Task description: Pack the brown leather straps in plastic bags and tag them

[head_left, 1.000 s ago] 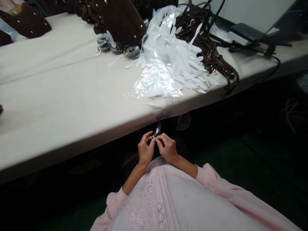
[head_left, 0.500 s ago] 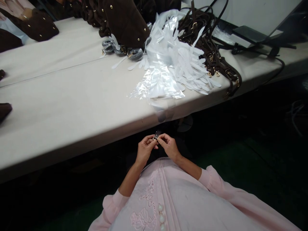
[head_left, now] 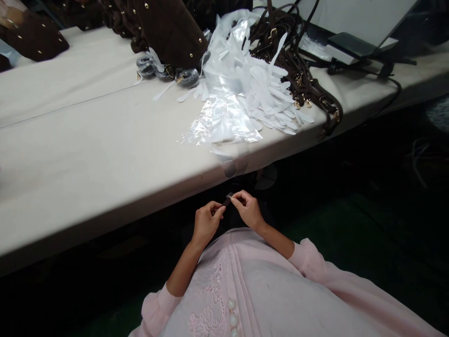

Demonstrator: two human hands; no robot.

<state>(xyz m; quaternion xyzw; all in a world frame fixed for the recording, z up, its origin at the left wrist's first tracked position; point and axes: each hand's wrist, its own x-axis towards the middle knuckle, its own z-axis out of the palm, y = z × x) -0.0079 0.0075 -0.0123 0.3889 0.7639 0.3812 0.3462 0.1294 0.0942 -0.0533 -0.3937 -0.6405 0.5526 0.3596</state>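
A short stretch of dark brown strap (head_left: 227,201) runs between my two hands, in front of the table edge. My left hand (head_left: 206,223) pinches its lower end between thumb and fingers. At the upper end my right hand (head_left: 249,209) is closed, its fingertips on a small shiny bit that is too small to make out. Most of the strap is hidden by the fingers and the dark background. Both hands are above my lap, apart from the table.
On the pale table (head_left: 87,164) lie clear plastic bags (head_left: 228,117), a pile of white strips (head_left: 270,93) and tangled brown straps (head_left: 312,89) with gold clasps. Brown studded bags (head_left: 168,32) and wrapped coils (head_left: 186,78) sit behind. A dark flat device (head_left: 354,44) stands right.
My left hand has moved slightly down and left, away from my right hand. More brown strap shows between them, and the metal piece seen earlier at my left fingertips is no longer visible there.
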